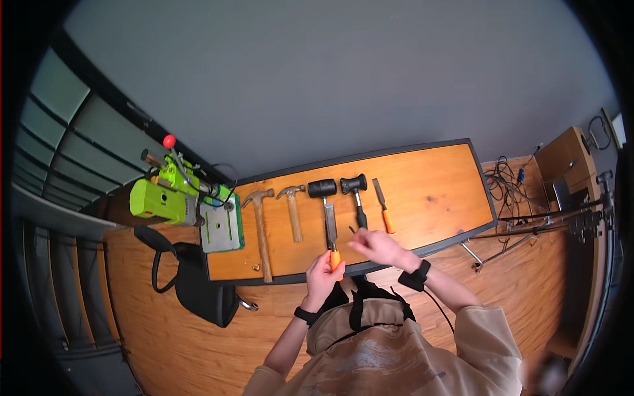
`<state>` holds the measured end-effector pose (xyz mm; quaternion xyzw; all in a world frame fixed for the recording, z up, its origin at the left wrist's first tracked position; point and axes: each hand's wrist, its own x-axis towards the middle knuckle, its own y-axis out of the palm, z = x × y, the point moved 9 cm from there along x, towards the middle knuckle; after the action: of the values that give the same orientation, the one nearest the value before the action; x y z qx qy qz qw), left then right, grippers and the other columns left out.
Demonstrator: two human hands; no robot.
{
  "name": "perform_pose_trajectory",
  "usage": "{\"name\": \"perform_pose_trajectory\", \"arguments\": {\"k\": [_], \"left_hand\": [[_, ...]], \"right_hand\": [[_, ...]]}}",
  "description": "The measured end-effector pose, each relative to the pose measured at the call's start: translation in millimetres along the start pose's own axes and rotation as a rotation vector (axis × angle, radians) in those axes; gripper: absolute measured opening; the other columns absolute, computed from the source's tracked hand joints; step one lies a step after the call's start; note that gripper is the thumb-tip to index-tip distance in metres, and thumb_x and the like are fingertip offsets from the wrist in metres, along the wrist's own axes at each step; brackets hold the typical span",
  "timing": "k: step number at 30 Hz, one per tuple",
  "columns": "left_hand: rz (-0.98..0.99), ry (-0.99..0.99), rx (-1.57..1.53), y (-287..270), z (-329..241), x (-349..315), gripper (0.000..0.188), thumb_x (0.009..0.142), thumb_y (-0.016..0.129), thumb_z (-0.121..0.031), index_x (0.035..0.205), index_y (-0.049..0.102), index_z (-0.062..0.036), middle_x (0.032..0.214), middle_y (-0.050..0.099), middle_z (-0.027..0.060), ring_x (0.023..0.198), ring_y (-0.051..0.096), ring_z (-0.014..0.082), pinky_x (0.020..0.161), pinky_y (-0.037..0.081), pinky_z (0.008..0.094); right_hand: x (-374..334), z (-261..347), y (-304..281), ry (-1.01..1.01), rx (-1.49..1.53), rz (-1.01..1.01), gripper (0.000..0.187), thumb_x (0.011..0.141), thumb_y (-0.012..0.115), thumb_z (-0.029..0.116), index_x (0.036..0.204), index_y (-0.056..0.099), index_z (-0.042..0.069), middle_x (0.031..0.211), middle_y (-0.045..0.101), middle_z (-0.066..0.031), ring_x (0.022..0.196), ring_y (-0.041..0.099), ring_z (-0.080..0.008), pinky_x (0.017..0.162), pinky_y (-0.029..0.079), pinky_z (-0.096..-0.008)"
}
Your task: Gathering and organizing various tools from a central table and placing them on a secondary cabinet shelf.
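Beige cloth of a short-sleeved shirt with a pale, patchy print lies nearest, and past it both bare forearms reach to a long wooden tabletop with a black rim. Black bands circle both wrists.

The left hand holds a broad steel chisel with an orange handle, fingers wrapped about the handle, the blade pointing away from the body. Whether that blade rests on anything beneath it, I cannot tell. Just to the right, the right hand has its fingers curled in; a small dark bit shows at the fingertips, too small to tell whether it is gripped.

Straight beyond the left hand, past the blade's tip, sits a thick black mallet head. Beyond the right hand lies a black double-faced hammer with a silver shaft; farther right, a slim chisel with an orange handle. To the left of the left hand rest a short wood-handled claw hammer and a longer wood-handled claw hammer.

Handling the broad chisel well, I judge, calls for a firm grip on the orange handle alone, the edge aimed away from the body, and the right hand's fingers beside or behind the steel, never ahead of the edge. Its blade looks heavy enough to tip forward if the hold slackens.
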<state>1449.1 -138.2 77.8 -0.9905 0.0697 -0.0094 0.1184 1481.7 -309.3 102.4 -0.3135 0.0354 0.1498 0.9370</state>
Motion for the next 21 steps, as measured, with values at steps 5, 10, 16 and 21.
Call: {"name": "perform_pose_trajectory", "arguments": {"k": [5, 10, 16, 21], "left_hand": [[0.091, 0.041, 0.031, 30, -15, 23, 0.041, 0.075, 0.074, -0.008, 0.110, 0.057, 0.0019, 0.086, 0.061, 0.0078, 0.059, 0.062, 0.0105, 0.052, 0.050, 0.0241], [0.199, -0.022, 0.038, 54, -17, 30, 0.037, 0.077, 0.072, -0.005, 0.109, 0.055, 0.0022, 0.074, 0.060, 0.0045, 0.057, 0.058, 0.0061, 0.051, 0.048, 0.0214], [0.352, -0.051, -0.022, 60, 8, 25, 0.034, 0.081, 0.071, -0.011, 0.109, 0.055, 0.0013, 0.080, 0.062, 0.0056, 0.062, 0.060, 0.0077, 0.053, 0.049, 0.0212], [0.330, -0.262, -0.062, 17, 38, -1, 0.022, 0.086, 0.065, -0.007, 0.104, 0.057, 0.0023, 0.079, 0.061, 0.0049, 0.061, 0.058, 0.0071, 0.051, 0.048, 0.0208]], "right_hand": [[5, 19, 6, -0.092, 0.088, -0.056, 0.044, 0.089, 0.056, 0.044, 0.081, 0.054, 0.000, 0.061, 0.058, -0.0180, 0.059, 0.060, -0.0349, 0.054, 0.046, -0.0413], [-1, -5, 0, -0.040, -0.035, -0.171, 0.044, 0.088, 0.056, 0.042, 0.076, 0.053, 0.000, 0.059, 0.056, -0.0200, 0.057, 0.060, -0.0373, 0.053, 0.046, -0.0431], [-16, -58, -31, 0.129, -0.204, -0.281, 0.036, 0.087, 0.054, 0.035, 0.082, 0.058, -0.001, 0.063, 0.060, -0.0225, 0.063, 0.063, -0.0387, 0.059, 0.051, -0.0450], [-21, -128, -72, 0.244, -0.318, -0.337, 0.037, 0.086, 0.053, 0.036, 0.077, 0.060, 0.001, 0.065, 0.062, -0.0216, 0.063, 0.063, -0.0367, 0.059, 0.052, -0.0452]]}}
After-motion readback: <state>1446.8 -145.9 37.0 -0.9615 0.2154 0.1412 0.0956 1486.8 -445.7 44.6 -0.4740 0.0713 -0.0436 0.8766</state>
